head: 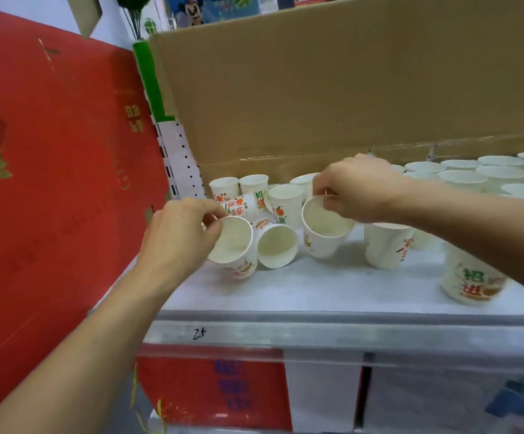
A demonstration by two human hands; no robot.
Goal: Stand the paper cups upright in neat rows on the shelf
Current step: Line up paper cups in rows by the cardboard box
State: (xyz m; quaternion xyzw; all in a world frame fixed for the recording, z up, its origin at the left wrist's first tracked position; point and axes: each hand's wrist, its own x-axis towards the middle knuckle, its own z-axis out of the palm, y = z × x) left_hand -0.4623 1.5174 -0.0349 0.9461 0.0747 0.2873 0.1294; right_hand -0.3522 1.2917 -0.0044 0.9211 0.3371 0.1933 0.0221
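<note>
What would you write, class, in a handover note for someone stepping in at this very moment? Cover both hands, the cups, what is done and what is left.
Left grip pinches the rim of a tilted paper cup.
Right grip pinches the rim of a second tilted cup.
Done: rows of upright cups at the far right of the shelf.
Left: stand both held cups. Right the tipped cup between them and the toppled ones in the back cluster. Line up the loose upright cups near the front.
</note>
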